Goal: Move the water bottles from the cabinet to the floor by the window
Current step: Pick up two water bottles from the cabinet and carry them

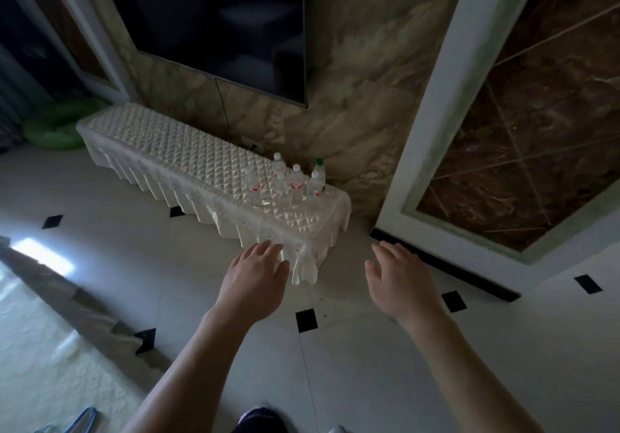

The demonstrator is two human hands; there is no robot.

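Both hands are empty right now. The left hand (255, 271) and right hand (399, 281) are stretched out in front, fingers loosely spread and holding nothing, and they're well short of the water bottles (285, 182). The bottles are bunched in a tight cluster, looks like six, all upright. They're near the right end of the low cabinet (188, 150) under the TV (218, 13), sitting on a quilted cream cover (302, 224). I can't see any on the floor (335, 365), so I'd call this the very start, reaching in for the first grab. My two cents: take the front-row bottles first, one per hand. Wrap around the body rather than pinching the cap, because they're packed so close that a knuckle into a neighbour could knock them over like bowling pins. That cover looks puffy and slick, so they probably aren't standing very steady. Lift straight up instead of dragging, or the cloth may bunch. The green-capped bottle (319, 168) is at the back by the wall, so I'd leave it for later. The bright patch on the floor at left hints the window is that way, but I can't tell for sure.
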